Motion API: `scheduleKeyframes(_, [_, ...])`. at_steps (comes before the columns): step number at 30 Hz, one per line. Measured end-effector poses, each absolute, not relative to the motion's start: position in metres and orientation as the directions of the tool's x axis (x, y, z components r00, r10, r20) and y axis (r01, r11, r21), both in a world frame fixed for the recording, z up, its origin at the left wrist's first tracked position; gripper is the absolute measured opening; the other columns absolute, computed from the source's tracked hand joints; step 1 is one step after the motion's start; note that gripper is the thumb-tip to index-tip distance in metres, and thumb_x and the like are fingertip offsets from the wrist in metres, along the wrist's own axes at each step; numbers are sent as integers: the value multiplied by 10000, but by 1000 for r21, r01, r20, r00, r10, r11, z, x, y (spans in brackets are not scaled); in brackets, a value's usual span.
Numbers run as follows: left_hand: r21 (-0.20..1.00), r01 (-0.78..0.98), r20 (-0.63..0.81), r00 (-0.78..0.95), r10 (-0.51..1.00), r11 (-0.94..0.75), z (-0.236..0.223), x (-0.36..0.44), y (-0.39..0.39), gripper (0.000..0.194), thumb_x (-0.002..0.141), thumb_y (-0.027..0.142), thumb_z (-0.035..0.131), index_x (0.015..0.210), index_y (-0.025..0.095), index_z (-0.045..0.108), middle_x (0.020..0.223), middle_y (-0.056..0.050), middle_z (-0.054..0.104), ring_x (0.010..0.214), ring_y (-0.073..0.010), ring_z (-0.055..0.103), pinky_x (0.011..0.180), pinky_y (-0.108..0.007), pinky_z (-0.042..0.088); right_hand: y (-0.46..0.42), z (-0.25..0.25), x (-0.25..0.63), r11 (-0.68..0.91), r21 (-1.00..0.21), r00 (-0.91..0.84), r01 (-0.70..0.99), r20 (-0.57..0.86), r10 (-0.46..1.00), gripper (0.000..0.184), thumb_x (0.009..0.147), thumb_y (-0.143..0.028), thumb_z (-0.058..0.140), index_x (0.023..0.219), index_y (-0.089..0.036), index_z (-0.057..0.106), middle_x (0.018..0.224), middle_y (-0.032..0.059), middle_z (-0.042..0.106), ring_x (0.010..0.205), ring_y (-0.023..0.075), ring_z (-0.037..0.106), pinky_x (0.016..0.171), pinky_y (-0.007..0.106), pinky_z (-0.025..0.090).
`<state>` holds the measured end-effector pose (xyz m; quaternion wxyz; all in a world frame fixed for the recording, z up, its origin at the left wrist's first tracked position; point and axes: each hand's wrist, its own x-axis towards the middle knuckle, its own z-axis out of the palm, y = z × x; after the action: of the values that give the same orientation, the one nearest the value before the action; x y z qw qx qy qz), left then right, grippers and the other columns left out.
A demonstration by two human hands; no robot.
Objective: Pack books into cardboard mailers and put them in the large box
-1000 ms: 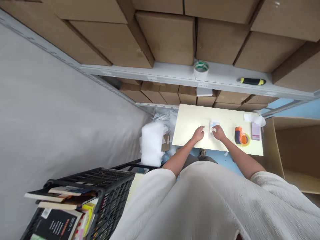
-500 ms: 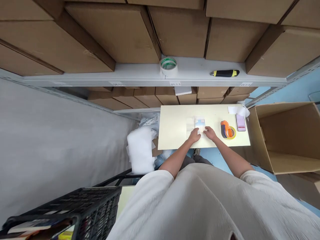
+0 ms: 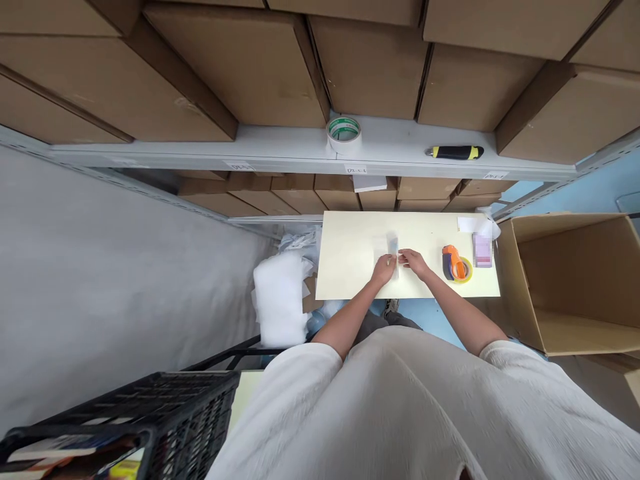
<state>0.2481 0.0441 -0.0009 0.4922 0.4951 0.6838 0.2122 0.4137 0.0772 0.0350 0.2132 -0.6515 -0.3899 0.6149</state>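
Observation:
My left hand (image 3: 384, 270) and my right hand (image 3: 413, 261) meet over a small pale table (image 3: 350, 267), fingers curled on a small flat item in clear wrapping (image 3: 391, 248). The item lies on the tabletop between and just beyond the hands; its detail is too small to make out. Both forearms reach forward from my white-shirted body.
An orange tape dispenser (image 3: 454, 263) and a pinkish pad (image 3: 483, 249) lie at the table's right. An open cardboard box (image 3: 570, 280) stands further right. The shelf holds a tape roll (image 3: 344, 133), a yellow-black knife (image 3: 454, 152) and cardboard boxes. White wrapping (image 3: 280, 297) and a black crate (image 3: 165, 413) are left.
The view swung right and settled. My hands came together over the wrapped item; the right hand shifted left toward the left hand.

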Motion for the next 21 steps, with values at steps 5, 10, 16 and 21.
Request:
scheduleKeyframes(5, [788, 399, -373, -298, 879, 469, 0, 220, 47, 352, 1110, 337, 469, 1399, 211, 624, 1340, -136, 725, 1216, -240, 724, 1121, -375, 546, 79, 31, 395, -569, -750, -76, 338, -624, 778, 293, 935, -344, 612, 1098, -196, 805, 1151, 103, 818, 1008, 230, 765, 918, 375, 624])
scheduleKeyframes(10, [740, 371, -487, -280, 828, 561, -9, 201, 47, 474, 1041, 273, 589, 1512, 237, 544, 1298, -93, 773, 1237, -260, 743, 1124, -393, 549, 74, 15, 385, -549, -668, 13, 502, -629, 777, 338, 866, -312, 625, 1136, -210, 801, 1158, 83, 825, 1094, 260, 764, 1007, 438, 619])
scheduleKeyframes(16, [734, 405, -505, -210, 837, 545, -21, 189, 44, 553, 941, 235, 659, 1488, 221, 580, 1433, -138, 721, 1412, -324, 650, 1235, -476, 483, 71, 5, 374, -541, -628, 47, 560, -628, 777, 414, 867, -278, 613, 1227, -170, 787, 1317, 135, 794, 1216, 266, 743, 1102, 430, 571])
scheduleKeyframes(21, [770, 402, -478, -152, 865, 496, -25, 183, 39, 611, 915, 243, 663, 1518, 230, 568, 1501, -136, 679, 1467, -317, 604, 1267, -499, 458, 71, 2, 363, -529, -619, 68, 580, -611, 789, 425, 852, -259, 602, 1232, -194, 783, 1238, 106, 814, 1180, 265, 749, 1083, 428, 581])
